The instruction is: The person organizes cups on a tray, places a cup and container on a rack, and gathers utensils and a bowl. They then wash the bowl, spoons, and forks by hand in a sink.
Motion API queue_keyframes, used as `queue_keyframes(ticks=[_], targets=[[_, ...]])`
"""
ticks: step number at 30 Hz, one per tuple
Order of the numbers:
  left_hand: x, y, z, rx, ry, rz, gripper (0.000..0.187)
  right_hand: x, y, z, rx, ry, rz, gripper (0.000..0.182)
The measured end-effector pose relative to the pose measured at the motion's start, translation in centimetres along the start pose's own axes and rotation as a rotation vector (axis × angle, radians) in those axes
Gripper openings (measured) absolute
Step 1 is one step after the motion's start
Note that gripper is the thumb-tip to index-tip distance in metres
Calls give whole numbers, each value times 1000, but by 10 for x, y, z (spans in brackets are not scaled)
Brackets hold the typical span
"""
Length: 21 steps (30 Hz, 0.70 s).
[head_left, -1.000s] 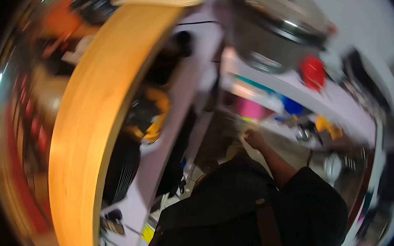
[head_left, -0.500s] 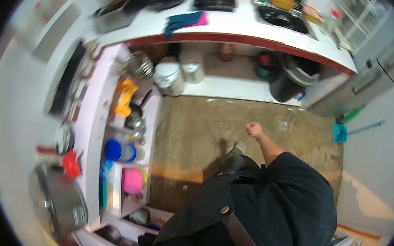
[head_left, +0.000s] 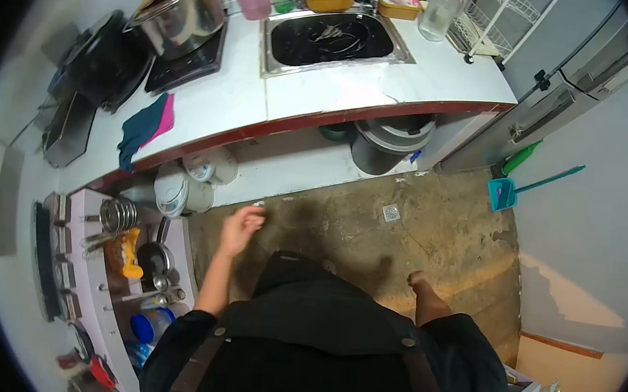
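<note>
My left hand (head_left: 241,229) hangs over the floor in front of the counter, to the left of my body. Its fingers are loosely curled with gaps between them, and nothing is in it. Nearest to it are the white lidded buckets (head_left: 172,197) on the low ledge under the counter. My right hand (head_left: 416,279) is low at my right side above the floor (head_left: 355,233). Only a small part of it shows, so its fingers cannot be made out. A dark apron (head_left: 320,294) covers my front.
The white counter (head_left: 315,95) spans the front, with a sink (head_left: 335,41), a steel pot (head_left: 184,20) on a stove and a teal-and-pink cloth (head_left: 147,128). Below stands a grey bin (head_left: 389,144). Shelves (head_left: 92,251) line the left; a blue dustpan (head_left: 503,195) lies right.
The view has turned and come nearer to the counter and sink. My left hand has come into view. My right hand has swung back beside my body.
</note>
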State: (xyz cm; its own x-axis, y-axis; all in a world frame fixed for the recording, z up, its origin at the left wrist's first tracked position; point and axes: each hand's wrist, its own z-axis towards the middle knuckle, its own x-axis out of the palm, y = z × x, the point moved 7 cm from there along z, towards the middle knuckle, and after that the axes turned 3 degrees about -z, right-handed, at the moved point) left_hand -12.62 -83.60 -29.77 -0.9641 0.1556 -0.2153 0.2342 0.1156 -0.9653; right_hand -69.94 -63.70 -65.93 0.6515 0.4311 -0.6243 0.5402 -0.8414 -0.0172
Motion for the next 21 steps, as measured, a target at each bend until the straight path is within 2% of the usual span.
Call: queue_keyframes(ticks=[1, 2, 4, 6, 9, 11, 13, 15, 17, 19, 21], targets=[[32, -29, 25, 20, 86, 94, 19, -15, 27, -5, -77, -11, 228, 19], [59, -34, 51, 64, 193, 4, 18, -30, 54, -12, -157, -4, 456, 16], [97, -56, 91, -17, 290, -110, 17, -94, 151, -97, -287, 32, 981, 14], [119, -83, 131, 52, 336, -61, 17, -138, 236, -129, -535, 150, 1130, 9], [130, -104, 202, 90, 370, -32, 17, -241, 350, -196, -822, 196, 995, 6], [126, -132, 257, 137, 361, -44, 17, -314, 411, -230, -941, 180, 935, 13], [125, -161, 296, 177, 312, -97, 17, -387, 466, -255, -1020, 59, 770, 11], [124, -179, 339, 199, 319, -178, 18, -440, 523, -257, -1148, 113, 934, 10], [123, -189, 376, 216, 305, -155, 18, -483, 589, -247, -1343, -10, 850, 11], [121, -197, 398, 204, 237, -88, 19, -500, 657, -204, -1352, 15, 760, 15], [123, -203, 416, 243, 186, 19, 20, -515, 722, -179, -1399, -137, 646, 17]])
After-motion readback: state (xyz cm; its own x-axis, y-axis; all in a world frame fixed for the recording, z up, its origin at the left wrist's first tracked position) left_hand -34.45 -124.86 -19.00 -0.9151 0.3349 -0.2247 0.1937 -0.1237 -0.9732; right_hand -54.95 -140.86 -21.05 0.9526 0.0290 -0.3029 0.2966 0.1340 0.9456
